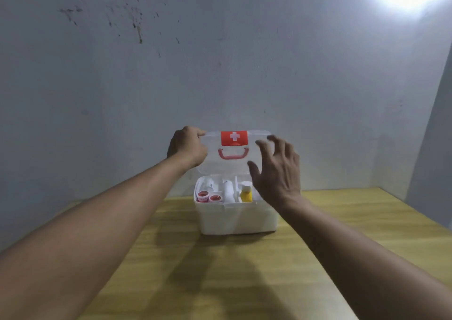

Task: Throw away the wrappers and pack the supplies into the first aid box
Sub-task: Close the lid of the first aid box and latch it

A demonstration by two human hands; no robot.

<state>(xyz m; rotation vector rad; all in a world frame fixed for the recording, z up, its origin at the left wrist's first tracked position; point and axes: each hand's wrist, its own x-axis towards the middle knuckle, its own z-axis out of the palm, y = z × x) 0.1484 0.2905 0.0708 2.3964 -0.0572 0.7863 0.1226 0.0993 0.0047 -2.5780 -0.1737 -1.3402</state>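
A white first aid box (238,218) stands on the wooden table, its clear lid (230,165) raised upright with a red cross label and a red handle. My left hand (187,148) grips the lid's upper left corner. My right hand (277,170) hovers in front of the lid's right side with fingers spread, holding nothing. Inside the box lie two small red-capped jars (209,196), a white roll (228,191) and a yellow bottle with a white cap (245,192).
The yellow-brown wooden table (342,222) runs back to a pale blue wall just behind the box. The table's right edge falls off at the far right. No wrappers are visible.
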